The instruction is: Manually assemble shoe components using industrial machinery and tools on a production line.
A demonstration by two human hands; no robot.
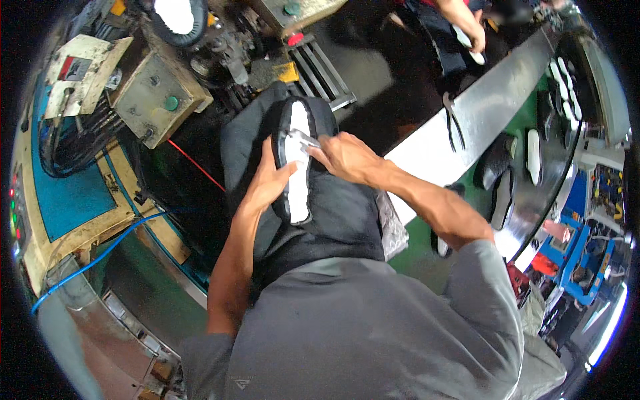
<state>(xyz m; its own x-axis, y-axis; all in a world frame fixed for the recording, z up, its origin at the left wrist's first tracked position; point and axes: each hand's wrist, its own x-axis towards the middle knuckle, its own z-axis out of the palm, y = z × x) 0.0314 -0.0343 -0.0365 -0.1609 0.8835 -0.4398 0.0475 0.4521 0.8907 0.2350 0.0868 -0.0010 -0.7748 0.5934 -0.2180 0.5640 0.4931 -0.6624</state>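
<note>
A black shoe upper (299, 195) lies sole side up across my lap, its white bottom showing inside a dark gathered rim. My left hand (270, 179) grips it by the left side, with the thumb laid over the white bottom. In my closed right hand (350, 160) is a small metal tool (304, 139), whose tip meets the upper near the middle of the white area. The fingers hide most of the tool, so its exact kind does not show.
Pincers (455, 123) lie on the metal bench (427, 150) at right. Beyond it, several shoe uppers (533, 157) sit on a green and metal surface. A machine with a green-button box (157, 100) stands at left. A co-worker's hand (475, 37) holds a white-bottomed piece at the far right.
</note>
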